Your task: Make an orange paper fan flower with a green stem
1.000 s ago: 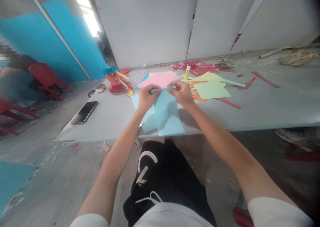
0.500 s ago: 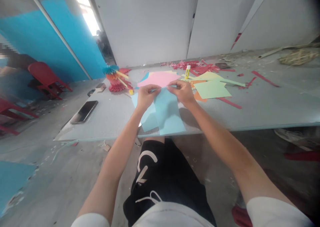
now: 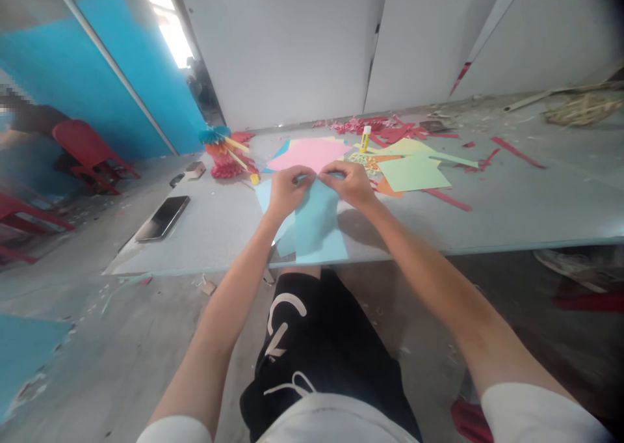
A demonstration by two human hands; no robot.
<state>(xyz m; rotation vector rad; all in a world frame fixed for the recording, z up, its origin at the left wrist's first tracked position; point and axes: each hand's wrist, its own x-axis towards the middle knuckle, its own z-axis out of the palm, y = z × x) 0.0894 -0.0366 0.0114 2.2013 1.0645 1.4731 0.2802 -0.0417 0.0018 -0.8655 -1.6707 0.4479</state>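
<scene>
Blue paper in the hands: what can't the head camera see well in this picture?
All in the head view:
- Where the blue paper is held: hidden by the left hand and right hand.
- Lower edge of the pink paper: hidden behind the hands.
- Label on the glue stick: too small to read.
- Person at the far left: blurred, cut off by the picture's edge.

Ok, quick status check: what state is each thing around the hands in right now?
left hand, pinching the light blue paper
right hand, pinching the same paper's top edge
light blue paper, folded in layers
pink paper, lying flat
glue stick, standing upright
smartphone, lying flat, screen dark
</scene>
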